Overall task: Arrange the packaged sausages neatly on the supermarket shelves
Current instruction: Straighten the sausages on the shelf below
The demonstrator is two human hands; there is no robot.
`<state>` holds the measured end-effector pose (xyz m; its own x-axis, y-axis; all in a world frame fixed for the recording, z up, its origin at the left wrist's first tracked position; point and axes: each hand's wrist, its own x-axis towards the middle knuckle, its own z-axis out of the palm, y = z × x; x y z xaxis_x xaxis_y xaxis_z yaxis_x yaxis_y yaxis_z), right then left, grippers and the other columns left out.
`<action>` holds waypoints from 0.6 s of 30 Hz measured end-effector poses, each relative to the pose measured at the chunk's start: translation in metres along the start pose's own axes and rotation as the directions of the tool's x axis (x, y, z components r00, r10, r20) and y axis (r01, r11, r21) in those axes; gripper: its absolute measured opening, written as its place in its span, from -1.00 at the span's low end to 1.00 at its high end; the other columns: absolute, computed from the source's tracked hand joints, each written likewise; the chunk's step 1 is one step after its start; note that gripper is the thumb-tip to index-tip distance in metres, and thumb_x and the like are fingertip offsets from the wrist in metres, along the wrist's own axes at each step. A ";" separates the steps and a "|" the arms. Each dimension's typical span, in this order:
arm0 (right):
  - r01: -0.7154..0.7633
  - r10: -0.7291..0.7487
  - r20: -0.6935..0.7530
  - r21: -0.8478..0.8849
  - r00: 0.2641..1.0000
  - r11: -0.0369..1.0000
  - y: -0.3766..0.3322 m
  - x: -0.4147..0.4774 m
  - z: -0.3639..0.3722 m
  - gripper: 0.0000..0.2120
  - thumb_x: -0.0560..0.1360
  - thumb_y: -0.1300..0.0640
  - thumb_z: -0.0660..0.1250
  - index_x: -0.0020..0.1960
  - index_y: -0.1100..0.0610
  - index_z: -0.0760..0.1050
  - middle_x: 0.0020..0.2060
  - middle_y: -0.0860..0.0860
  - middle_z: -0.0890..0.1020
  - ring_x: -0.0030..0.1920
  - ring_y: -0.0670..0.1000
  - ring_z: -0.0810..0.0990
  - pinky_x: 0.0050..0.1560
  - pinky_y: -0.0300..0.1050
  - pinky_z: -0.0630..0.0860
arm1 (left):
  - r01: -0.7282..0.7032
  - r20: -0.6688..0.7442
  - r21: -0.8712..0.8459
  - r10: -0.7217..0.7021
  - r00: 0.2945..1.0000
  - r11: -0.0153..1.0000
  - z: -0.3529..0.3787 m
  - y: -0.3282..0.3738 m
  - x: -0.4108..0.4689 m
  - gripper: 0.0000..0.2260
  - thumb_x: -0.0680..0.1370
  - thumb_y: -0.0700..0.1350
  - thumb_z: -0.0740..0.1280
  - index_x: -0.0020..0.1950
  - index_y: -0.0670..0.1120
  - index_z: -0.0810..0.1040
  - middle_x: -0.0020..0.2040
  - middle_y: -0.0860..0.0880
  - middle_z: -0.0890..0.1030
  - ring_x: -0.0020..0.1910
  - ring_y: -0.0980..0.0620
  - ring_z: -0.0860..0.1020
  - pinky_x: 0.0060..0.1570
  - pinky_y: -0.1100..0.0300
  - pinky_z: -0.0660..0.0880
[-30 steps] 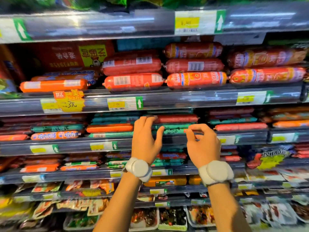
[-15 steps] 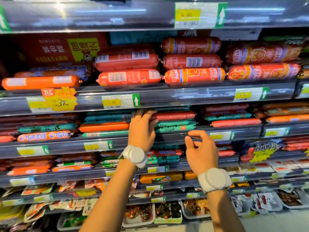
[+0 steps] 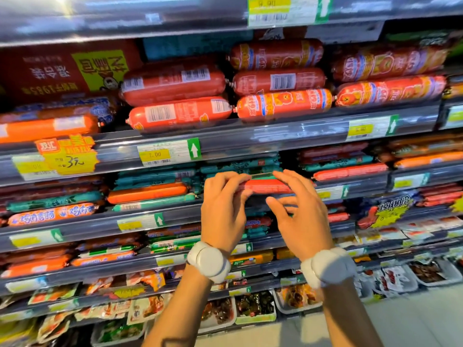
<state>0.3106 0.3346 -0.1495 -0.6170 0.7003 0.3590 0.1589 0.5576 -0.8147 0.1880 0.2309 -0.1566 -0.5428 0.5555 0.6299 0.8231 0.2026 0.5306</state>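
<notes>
Left hand (image 3: 223,209) and right hand (image 3: 300,216) each pinch an end of a red sausage (image 3: 265,187).

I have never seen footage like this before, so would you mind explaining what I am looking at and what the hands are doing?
There is no machine here: a person wears a camera on the head, looking forward and down at their own bare hands. The white pucks on both wrists look like strapped-on devices. Ahead are supermarket shelves stacked with packaged sausages, with price tags along the edges. The left hand and right hand together hold one red sausage by its ends, level, in front of the second shelf with its green packs.
</notes>
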 end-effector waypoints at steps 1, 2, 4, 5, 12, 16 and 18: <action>0.003 -0.003 0.008 0.001 1.000 1.000 0.004 0.003 -0.003 -0.60 0.55 0.14 0.38 0.34 -0.13 0.47 0.37 -0.22 0.38 -0.02 -0.25 0.59 -0.08 -0.44 0.52 | 0.001 0.009 -0.009 -0.001 1.000 1.000 0.004 0.003 -0.001 -0.80 0.62 -0.13 0.30 0.24 -0.04 0.56 0.13 0.01 0.51 0.11 -0.02 0.44 0.11 0.27 0.33; 0.005 -0.005 0.014 0.000 1.000 1.000 0.007 0.006 -0.006 -0.62 0.55 0.14 0.38 0.32 -0.12 0.48 0.34 -0.21 0.40 -0.02 -0.23 0.60 -0.07 -0.45 0.52 | 0.004 0.017 -0.012 -0.003 1.000 1.000 0.008 0.007 -0.001 -0.80 0.62 -0.12 0.30 0.24 -0.04 0.56 0.13 0.02 0.51 0.12 -0.02 0.44 0.12 0.28 0.33; 0.000 0.001 0.030 -0.008 1.000 1.000 0.017 0.012 -0.014 -0.65 0.55 0.15 0.38 0.29 -0.11 0.50 0.26 -0.19 0.42 -0.04 -0.18 0.61 -0.08 -0.47 0.51 | 0.013 0.031 -0.012 -0.013 0.999 1.000 0.018 0.014 0.000 -0.80 0.62 -0.12 0.30 0.23 -0.03 0.56 0.13 0.02 0.51 0.13 -0.01 0.44 0.14 0.34 0.28; -0.006 0.006 0.038 -0.022 0.999 1.000 0.021 0.014 -0.019 -0.65 0.55 0.15 0.38 0.29 -0.11 0.50 0.23 -0.18 0.42 -0.06 -0.16 0.61 -0.09 -0.48 0.50 | 0.018 0.039 -0.013 -0.017 0.999 1.000 0.023 0.016 0.001 -0.80 0.62 -0.12 0.31 0.23 -0.03 0.56 0.13 0.03 0.51 0.14 -0.01 0.44 0.16 0.36 0.26; -0.029 0.027 -0.019 -0.102 0.999 0.994 0.068 0.023 -0.061 -0.67 0.52 0.17 0.39 0.18 -0.16 0.47 0.14 -0.11 0.43 -0.02 0.06 0.63 0.03 0.02 0.60 | -0.028 0.126 -0.057 0.035 0.991 0.998 0.068 0.053 0.012 -0.77 0.60 -0.07 0.32 0.25 -0.06 0.56 0.13 0.03 0.50 0.15 0.04 0.46 0.20 0.18 0.39; -0.127 0.111 -0.105 -0.161 0.988 0.979 0.096 0.030 -0.092 -0.69 0.53 0.14 0.36 0.17 -0.17 0.39 0.12 -0.05 0.43 -0.01 0.17 0.62 0.05 0.18 0.54 | -0.045 0.103 -0.089 0.054 0.993 0.995 0.090 0.079 0.028 -0.75 0.63 -0.06 0.27 0.26 -0.10 0.53 0.16 0.00 0.51 0.18 0.05 0.48 0.22 0.22 0.39; -0.181 0.153 -0.154 -0.185 0.976 0.966 0.109 0.032 -0.111 -0.70 0.54 0.16 0.35 0.19 -0.11 0.40 0.14 0.00 0.42 -0.01 0.20 0.60 0.04 0.18 0.54 | -0.048 0.099 -0.086 0.056 0.993 0.995 0.106 0.089 0.038 -0.76 0.64 -0.09 0.25 0.27 -0.13 0.52 0.13 -0.04 0.50 0.12 0.02 0.50 0.16 0.19 0.43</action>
<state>0.3935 0.4673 -0.1760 -0.4590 0.8377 0.2959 0.4079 0.4946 -0.7674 0.2583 0.3552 -0.1453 -0.4765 0.6434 0.5992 0.8306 0.1058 0.5468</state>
